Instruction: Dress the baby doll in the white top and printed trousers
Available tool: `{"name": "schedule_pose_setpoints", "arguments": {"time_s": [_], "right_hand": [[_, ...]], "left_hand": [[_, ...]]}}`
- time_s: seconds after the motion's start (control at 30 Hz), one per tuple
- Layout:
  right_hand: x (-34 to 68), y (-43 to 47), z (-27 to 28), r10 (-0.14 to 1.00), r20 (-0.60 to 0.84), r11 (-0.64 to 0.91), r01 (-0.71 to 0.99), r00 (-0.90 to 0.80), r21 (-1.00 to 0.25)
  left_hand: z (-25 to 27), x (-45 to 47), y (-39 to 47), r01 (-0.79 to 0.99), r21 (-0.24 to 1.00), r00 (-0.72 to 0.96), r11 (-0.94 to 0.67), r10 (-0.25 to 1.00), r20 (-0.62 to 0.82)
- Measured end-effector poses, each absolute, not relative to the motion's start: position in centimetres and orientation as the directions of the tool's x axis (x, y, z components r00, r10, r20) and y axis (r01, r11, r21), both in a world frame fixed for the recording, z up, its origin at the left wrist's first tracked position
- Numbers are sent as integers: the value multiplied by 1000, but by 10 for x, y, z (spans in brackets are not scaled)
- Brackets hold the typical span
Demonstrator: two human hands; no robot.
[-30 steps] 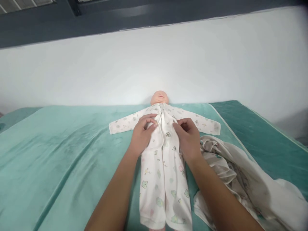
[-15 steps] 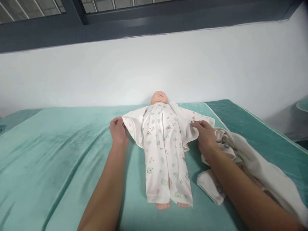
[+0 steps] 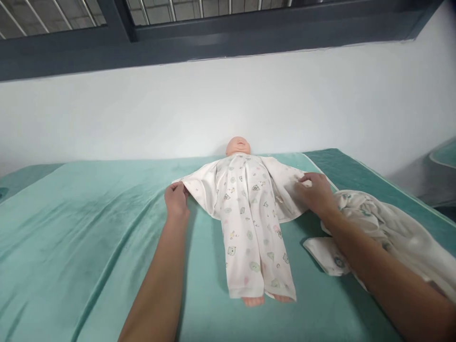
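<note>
A baby doll (image 3: 238, 145) lies on its back with its head toward the wall and its toes showing below white printed baby trousers (image 3: 254, 237). A white baby shirt (image 3: 204, 183) with the same kind of print spreads out at both sides of the doll. The fingers of my left hand (image 3: 177, 200) pinch the outer edge of the shirt's left side. On the other side, my right hand (image 3: 318, 194) is closed at the outer part of the shirt, its fingertips slightly blurred. The doll's arms are hidden.
Green cloth (image 3: 117, 213) covers the bed, with a long crease at left. Crumpled white printed clothing (image 3: 377, 223) lies at right, partly under my right forearm. A white wall (image 3: 178, 114) and a dark window frame (image 3: 213, 40) stand behind the bed.
My right hand has shifted outward to the right, and the shirt's right side is now spread wider and flatter. My left hand still pinches its edge. The view has moved slightly.
</note>
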State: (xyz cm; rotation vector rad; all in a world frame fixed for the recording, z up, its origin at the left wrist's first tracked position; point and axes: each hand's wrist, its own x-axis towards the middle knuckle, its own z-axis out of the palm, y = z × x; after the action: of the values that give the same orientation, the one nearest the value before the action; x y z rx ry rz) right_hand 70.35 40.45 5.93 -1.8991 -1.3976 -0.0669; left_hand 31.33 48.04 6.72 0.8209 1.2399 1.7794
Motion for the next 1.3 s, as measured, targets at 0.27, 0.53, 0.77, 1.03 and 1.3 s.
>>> {"name": "schedule_pose_setpoints", "arguments": {"time_s": [0.27, 0.53, 0.77, 1.03, 1.3], "right_hand": [[633, 492, 91, 871, 484, 189, 850, 86, -492], [650, 538, 92, 967, 151, -115, 883, 203, -455], [687, 554, 86, 975, 38, -173, 853, 220, -493], [621, 516, 138, 920, 384, 155, 827, 78, -540], [494, 546, 178, 850, -258, 444, 888, -459, -118]], "left_hand": [[91, 361, 508, 624, 690, -139, -368, 816, 561], [83, 383, 552, 897, 290, 210, -335, 898, 386], [97, 361, 560, 960, 274, 3, -62, 978, 210], [95, 356, 548, 913, 408, -93, 14, 981, 173], [94, 354, 542, 927, 374, -77, 8, 983, 169]]}}
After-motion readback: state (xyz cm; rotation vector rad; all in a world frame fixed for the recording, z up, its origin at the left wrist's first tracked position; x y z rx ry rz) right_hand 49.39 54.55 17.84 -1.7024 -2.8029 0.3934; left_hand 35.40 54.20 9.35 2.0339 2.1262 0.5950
